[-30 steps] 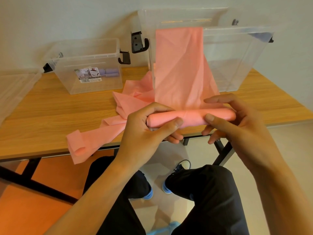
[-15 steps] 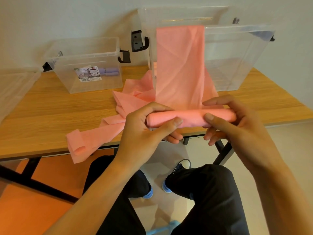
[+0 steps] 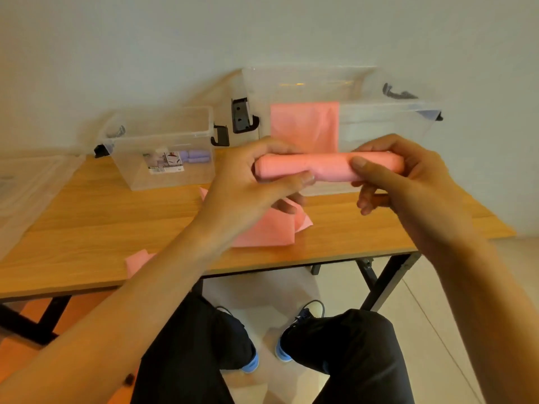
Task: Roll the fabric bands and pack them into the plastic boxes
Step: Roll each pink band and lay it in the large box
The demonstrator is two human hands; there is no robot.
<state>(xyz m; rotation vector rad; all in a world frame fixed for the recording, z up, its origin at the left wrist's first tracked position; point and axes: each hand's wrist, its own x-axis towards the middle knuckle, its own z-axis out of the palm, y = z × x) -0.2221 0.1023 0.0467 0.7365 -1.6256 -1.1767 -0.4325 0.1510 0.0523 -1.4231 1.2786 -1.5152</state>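
A pink fabric roll (image 3: 326, 167) is held level above the table, just in front of the large clear plastic box (image 3: 379, 132). My left hand (image 3: 250, 182) grips its left end and my right hand (image 3: 408, 182) grips its right end, thumbs on the near side. A short unrolled stretch of the same pink band (image 3: 304, 126) rises behind the roll against the box front. More loose pink band (image 3: 262, 231) lies on the wooden table (image 3: 102, 228) under my left forearm. A small clear box (image 3: 163, 153) at the back left holds purple rolls (image 3: 195, 156).
Clear plastic sheeting (image 3: 26, 193) covers the table's left end. Black latches (image 3: 242, 115) hang on the boxes' sides. A white wall stands right behind the boxes. My knees and shoes (image 3: 300, 330) are below the table's front edge.
Both hands have lifted the roll up and forward toward the large box. The hanging stretch of band is much shorter and the roll is thicker. The camera has tilted down.
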